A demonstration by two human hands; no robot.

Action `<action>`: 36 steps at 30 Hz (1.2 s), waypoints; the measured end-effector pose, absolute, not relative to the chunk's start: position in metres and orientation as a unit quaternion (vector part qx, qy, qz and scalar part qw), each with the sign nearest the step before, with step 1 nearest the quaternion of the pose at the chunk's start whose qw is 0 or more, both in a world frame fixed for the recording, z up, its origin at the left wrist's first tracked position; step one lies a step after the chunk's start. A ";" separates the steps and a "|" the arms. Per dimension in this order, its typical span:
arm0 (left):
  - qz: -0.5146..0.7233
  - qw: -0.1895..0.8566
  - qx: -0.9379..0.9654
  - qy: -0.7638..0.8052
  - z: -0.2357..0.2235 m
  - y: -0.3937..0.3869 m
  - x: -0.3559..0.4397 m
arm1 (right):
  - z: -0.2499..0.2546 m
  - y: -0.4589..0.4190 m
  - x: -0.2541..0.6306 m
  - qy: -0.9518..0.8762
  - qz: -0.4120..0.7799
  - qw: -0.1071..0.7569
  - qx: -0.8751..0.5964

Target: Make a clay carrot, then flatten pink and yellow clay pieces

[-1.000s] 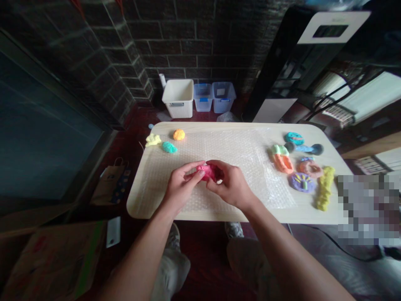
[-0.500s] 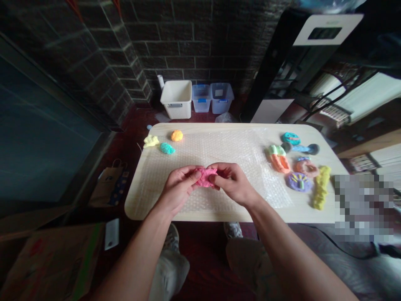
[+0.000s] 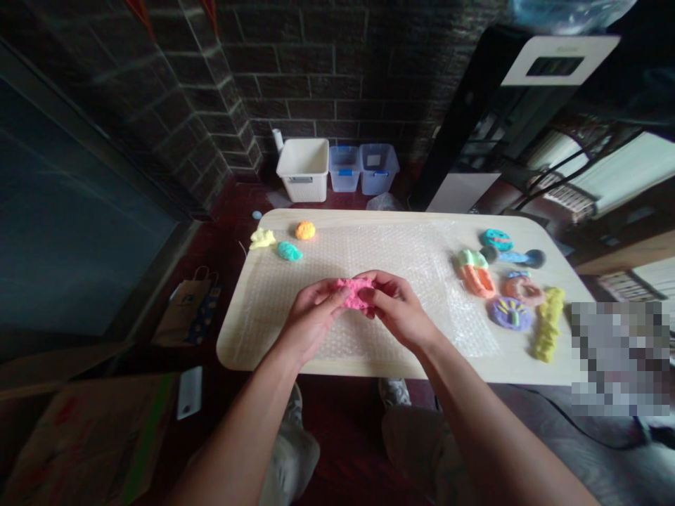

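Between my two hands is a lump of pink modelling clay, held above a sheet of bubble wrap on the table. My left hand pinches its left end, thumb on top. My right hand grips the right end, its thumb pressed into the surface. Fingers hide the underside of the clay. Beyond my left hand lie a teal clay lump, an orange clay lump and a pale yellow clay piece.
Several shaped clay pieces sit at the table's right, including a purple disc, a long yellow strip and a blue dumbbell shape. Past the far edge stand a white bin and clear blue tubs. A cardboard box is at lower left.
The whole view has shifted slightly, so the table and pieces appear further right. Both hands still hold the pink clay, with their thumbs pressing it in slightly different spots.
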State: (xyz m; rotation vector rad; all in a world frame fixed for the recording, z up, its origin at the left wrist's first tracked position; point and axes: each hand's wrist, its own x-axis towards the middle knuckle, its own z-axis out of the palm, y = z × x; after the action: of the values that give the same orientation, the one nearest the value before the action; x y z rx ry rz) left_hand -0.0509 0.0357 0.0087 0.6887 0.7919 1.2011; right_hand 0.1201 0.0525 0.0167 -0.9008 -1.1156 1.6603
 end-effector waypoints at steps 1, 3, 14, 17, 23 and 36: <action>0.540 0.690 0.314 0.367 0.008 0.036 -0.052 | 0.016 0.053 0.120 -0.453 0.665 0.466 -0.368; 0.536 0.673 0.330 0.389 0.007 0.036 -0.055 | 0.014 0.053 0.120 -0.457 0.646 0.486 -0.372; 0.520 0.701 0.334 0.355 0.014 0.032 -0.049 | 0.017 0.057 0.133 -0.325 0.781 0.417 -0.331; 0.515 0.721 0.329 0.326 0.018 0.031 -0.050 | 0.014 0.058 0.137 -0.271 0.817 0.386 -0.331; 0.533 0.718 0.289 0.342 0.010 0.033 -0.051 | 0.014 0.056 0.127 -0.294 0.742 0.453 -0.397; 0.560 0.669 0.306 0.380 0.008 0.038 -0.049 | 0.005 0.044 0.118 -0.664 0.355 0.476 -0.455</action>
State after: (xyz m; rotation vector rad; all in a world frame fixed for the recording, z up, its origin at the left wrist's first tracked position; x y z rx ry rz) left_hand -0.0490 0.0379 0.0080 0.6903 0.8577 1.2630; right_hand 0.1184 0.0444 0.0046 -1.1112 -1.6227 0.8684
